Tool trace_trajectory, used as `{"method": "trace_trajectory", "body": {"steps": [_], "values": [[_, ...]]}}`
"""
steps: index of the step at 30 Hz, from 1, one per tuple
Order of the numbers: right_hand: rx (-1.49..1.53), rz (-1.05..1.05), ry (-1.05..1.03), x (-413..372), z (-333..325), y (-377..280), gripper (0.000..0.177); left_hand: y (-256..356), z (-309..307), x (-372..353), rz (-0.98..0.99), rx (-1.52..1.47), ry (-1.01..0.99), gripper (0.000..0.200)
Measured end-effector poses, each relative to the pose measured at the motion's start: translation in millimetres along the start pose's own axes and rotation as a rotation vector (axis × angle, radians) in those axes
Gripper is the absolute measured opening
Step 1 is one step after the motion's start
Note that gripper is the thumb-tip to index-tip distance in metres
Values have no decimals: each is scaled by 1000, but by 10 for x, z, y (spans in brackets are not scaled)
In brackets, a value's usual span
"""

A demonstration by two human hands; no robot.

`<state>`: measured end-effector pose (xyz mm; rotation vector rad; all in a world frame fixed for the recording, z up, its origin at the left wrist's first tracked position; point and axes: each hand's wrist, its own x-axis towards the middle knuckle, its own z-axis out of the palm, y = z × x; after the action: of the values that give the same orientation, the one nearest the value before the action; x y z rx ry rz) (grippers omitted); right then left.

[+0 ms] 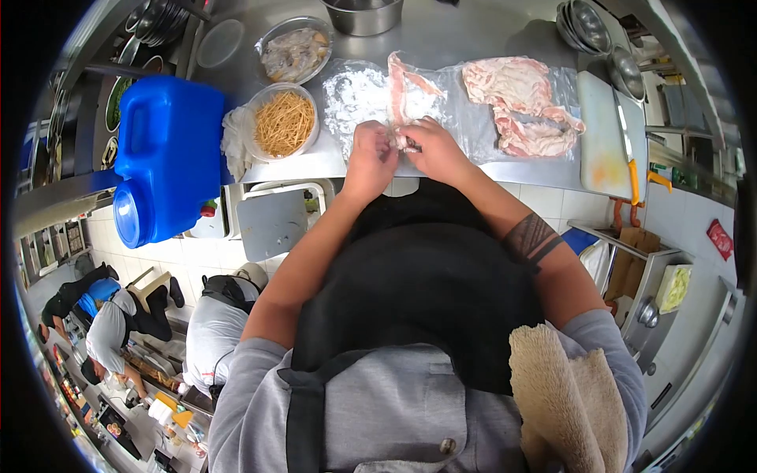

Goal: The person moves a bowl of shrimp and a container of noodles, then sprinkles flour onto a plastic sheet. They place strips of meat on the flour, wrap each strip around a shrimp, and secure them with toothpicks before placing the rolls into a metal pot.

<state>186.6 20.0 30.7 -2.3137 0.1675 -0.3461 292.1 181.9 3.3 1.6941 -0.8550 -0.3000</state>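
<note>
My left hand [372, 160] and my right hand [434, 151] meet at the front edge of the steel counter, fingers closed around the near end of a pale pink strip of raw meat [397, 91]. Its far end stretches away from me over a plastic sheet dusted with white powder [352, 98]. What the fingertips enclose is partly hidden. Larger pieces of raw meat [512, 83] lie on clear plastic to the right. On the left stands a round tub of thin straw-coloured sticks [285, 124], with a metal bowl of greyish raw food [295, 54] behind it.
A big blue plastic jug [169, 150] stands at the left. To the right, a knife with an orange handle [627, 150] lies on a white cutting board [601, 118], near stacked metal bowls [583, 27]. A steel pot [364, 16] is at the back. Other people [118, 315] work at lower left.
</note>
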Motion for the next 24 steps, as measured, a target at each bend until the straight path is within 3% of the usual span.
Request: {"method": "trace_trajectory", "body": {"steps": [1, 3, 6, 10, 14, 16, 17, 19, 21, 24], "values": [[33, 29, -18, 25, -9, 6, 43, 23, -16, 14, -1, -3, -4, 47], [53, 85, -59, 92, -41, 26, 43, 46, -78, 42, 194, 199, -89, 41], [97, 186, -132, 182, -90, 24, 41, 43, -92, 85, 91, 118, -149, 35], [165, 355, -113, 198, -134, -101, 37, 44, -94, 108, 172, 226, -93, 34], [227, 363, 2, 14, 1, -98, 35, 101, -33, 60, -33, 216, -79, 37], [215, 250, 140, -77, 69, -97, 38, 111, 9, 22, -133, 165, -66, 37], [215, 249, 141, -114, 80, -81, 38, 107, 22, 11, -71, 188, -64, 36], [31, 40, 202, -146, 59, -88, 38, 106, 28, 30, -5, 209, -64, 35], [25, 21, 191, -154, 35, -65, 39, 90, -3, 75, 211, 332, -82, 35], [62, 40, 143, -147, 18, -3, 39, 51, -24, 115, 299, 297, -65, 33]]}}
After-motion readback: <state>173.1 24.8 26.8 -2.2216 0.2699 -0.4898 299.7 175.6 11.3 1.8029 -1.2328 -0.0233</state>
